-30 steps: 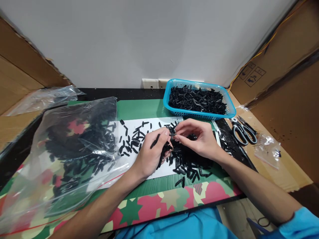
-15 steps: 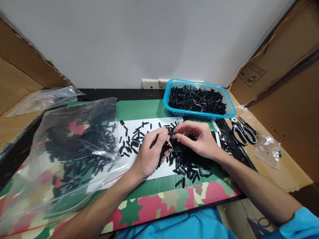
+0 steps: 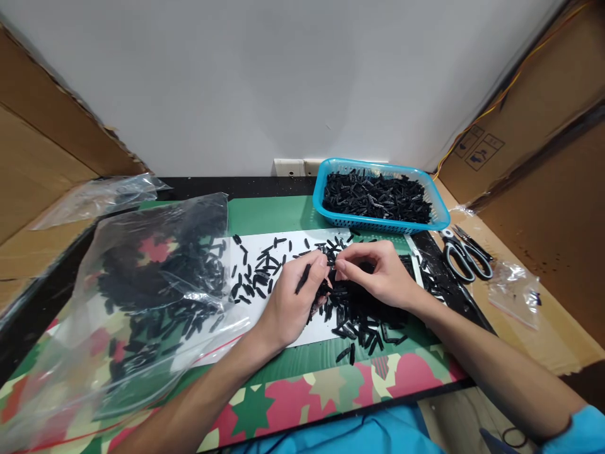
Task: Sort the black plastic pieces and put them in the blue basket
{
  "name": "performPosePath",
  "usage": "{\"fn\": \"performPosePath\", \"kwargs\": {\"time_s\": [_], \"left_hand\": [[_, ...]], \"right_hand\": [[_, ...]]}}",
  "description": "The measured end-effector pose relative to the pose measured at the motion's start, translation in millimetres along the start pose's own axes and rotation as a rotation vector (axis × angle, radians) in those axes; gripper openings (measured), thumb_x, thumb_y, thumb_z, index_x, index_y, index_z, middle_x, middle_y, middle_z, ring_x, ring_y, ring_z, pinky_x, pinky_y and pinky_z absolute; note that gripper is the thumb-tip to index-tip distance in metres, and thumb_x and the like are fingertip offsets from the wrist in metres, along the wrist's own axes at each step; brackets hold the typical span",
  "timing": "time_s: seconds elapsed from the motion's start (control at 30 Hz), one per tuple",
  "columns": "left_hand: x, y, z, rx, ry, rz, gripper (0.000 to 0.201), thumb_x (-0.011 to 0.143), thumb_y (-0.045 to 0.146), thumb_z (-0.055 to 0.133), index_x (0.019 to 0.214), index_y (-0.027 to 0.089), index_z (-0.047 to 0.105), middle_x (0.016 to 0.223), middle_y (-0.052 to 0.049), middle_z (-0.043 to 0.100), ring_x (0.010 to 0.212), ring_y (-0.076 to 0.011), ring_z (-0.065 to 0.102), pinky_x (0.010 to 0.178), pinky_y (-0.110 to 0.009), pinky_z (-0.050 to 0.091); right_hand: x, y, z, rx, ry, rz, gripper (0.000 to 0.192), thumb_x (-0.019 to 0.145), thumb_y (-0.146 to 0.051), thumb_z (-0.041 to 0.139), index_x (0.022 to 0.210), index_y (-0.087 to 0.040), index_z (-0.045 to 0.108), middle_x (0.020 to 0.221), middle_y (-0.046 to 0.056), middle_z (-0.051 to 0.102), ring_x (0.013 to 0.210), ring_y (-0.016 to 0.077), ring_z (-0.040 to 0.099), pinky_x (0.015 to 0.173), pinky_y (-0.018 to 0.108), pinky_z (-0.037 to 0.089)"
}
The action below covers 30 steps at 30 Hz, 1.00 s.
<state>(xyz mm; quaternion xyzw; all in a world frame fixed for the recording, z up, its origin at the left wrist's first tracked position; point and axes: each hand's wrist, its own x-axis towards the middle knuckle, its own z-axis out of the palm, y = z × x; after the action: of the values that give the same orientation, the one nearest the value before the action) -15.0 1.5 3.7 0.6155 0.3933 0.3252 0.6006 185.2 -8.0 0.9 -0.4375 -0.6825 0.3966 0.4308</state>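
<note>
My left hand [image 3: 290, 301] holds several small black plastic pieces in its curled fingers. My right hand [image 3: 378, 272] meets it fingertip to fingertip, and both pinch one small black piece [image 3: 331, 267] between thumbs and forefingers. They hover over a pile of loose black pieces [image 3: 359, 312] on a white sheet [image 3: 293, 243]. More pieces [image 3: 258, 271] lie scattered on the sheet to the left.
A large clear plastic bag [image 3: 142, 296] with many black pieces lies at the left. A blue basket [image 3: 442, 211] full of black pieces stands at the back right. Scissors [image 3: 466, 255] and a small clear bag [image 3: 515, 287] lie to the right. Cardboard walls flank the table.
The hands stay joined over the pile with only slight finger movement. The view has shifted a little, so everything sits slightly lower and to the right.
</note>
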Motion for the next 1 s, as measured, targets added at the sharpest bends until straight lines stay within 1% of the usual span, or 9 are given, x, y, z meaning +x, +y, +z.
{"fn": "performPosePath", "kwargs": {"time_s": [0.2, 0.4, 0.53, 0.73, 1.0], "left_hand": [[1.1, -0.4, -0.2, -0.03, -0.008, -0.016, 0.045, 0.105, 0.056, 0.053, 0.078, 0.02, 0.053, 0.058, 0.005, 0.051, 0.045, -0.0079, 0.043, 0.043, -0.022, 0.033], [2.5, -2.0, 0.3, -0.112, 0.003, -0.025, 0.044, 0.105, 0.055, 0.054, 0.078, 0.02, 0.051, 0.06, 0.005, 0.051, 0.045, -0.0072, 0.043, 0.042, -0.02, 0.032], [2.9, -2.1, 0.1, -0.156, 0.009, -0.022, 0.044, 0.104, 0.055, 0.056, 0.077, 0.02, 0.051, 0.059, 0.005, 0.051, 0.044, -0.0068, 0.042, 0.04, -0.019, 0.031], [2.1, -0.4, 0.2, -0.164, 0.003, -0.035, 0.043, 0.104, 0.056, 0.056, 0.079, 0.02, 0.055, 0.058, 0.006, 0.049, 0.043, -0.0072, 0.042, 0.038, -0.019, 0.03], [0.9, -1.1, 0.0, -0.156, 0.004, -0.037, 0.043, 0.104, 0.054, 0.056, 0.079, 0.02, 0.055, 0.059, 0.005, 0.051, 0.043, -0.0062, 0.042, 0.039, -0.018, 0.031]], "right_hand": [[-0.2, 1.2, -0.6, 0.032, -0.01, 0.01, 0.023, 0.101, -0.031, 0.065, 0.087, -0.017, 0.076, 0.08, 0.003, 0.078, 0.073, 0.0163, 0.072, 0.07, 0.027, 0.055], [0.9, -1.5, 0.0, 0.061, -0.013, 0.002, 0.02, 0.1, -0.024, 0.064, 0.086, -0.016, 0.075, 0.079, 0.002, 0.077, 0.073, 0.0146, 0.07, 0.069, 0.025, 0.054], [1.6, 0.3, -0.1, 0.067, -0.022, 0.005, 0.02, 0.101, -0.026, 0.063, 0.088, -0.016, 0.075, 0.079, 0.003, 0.076, 0.072, 0.0147, 0.069, 0.069, 0.025, 0.054], [1.0, 4.2, 1.0, 0.141, -0.039, 0.024, 0.017, 0.098, -0.031, 0.07, 0.093, -0.016, 0.075, 0.082, 0.003, 0.077, 0.072, 0.0152, 0.07, 0.068, 0.025, 0.054], [0.9, 0.9, 0.1, 0.121, -0.078, 0.031, 0.016, 0.099, -0.025, 0.067, 0.092, -0.014, 0.076, 0.078, 0.003, 0.076, 0.07, 0.014, 0.069, 0.067, 0.024, 0.053]]}}
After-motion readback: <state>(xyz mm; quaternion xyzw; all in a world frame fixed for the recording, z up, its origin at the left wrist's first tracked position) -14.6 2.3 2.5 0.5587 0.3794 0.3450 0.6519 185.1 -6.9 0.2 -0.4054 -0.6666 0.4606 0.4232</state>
